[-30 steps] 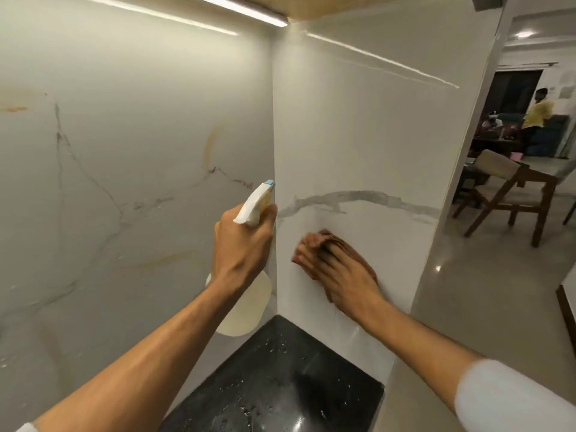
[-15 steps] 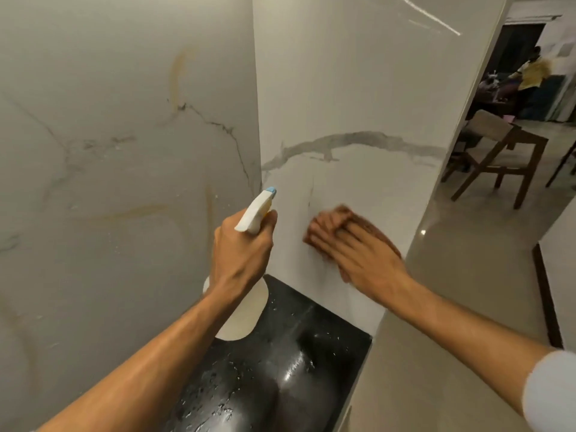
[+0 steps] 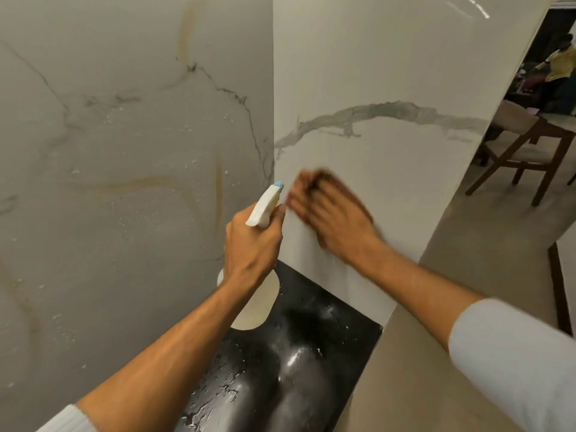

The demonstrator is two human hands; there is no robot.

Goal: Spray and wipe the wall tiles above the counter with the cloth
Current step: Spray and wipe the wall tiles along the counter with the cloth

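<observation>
Two hands at the tiled corner, cloth under one, sprayer in the other

Brown cloth [image 3: 322, 179] lies against the side wall tile [image 3: 389, 73], low down near the corner, under the right hand [image 3: 339, 219]. Its fingers lie stretched out over the cloth and press it to the tile, though motion blur softens them. Just beside it, the left hand [image 3: 249, 247] grips the neck of a white spray bottle [image 3: 265, 204], whose blue-tipped nozzle points up towards the corner. Droplets speckle the back wall tile [image 3: 124, 182]. Below, the black counter [image 3: 296, 369] is wet and shiny. Past the wall's edge are a wooden chair [image 3: 526, 151] and a person [image 3: 561, 63] in yellow.
</observation>
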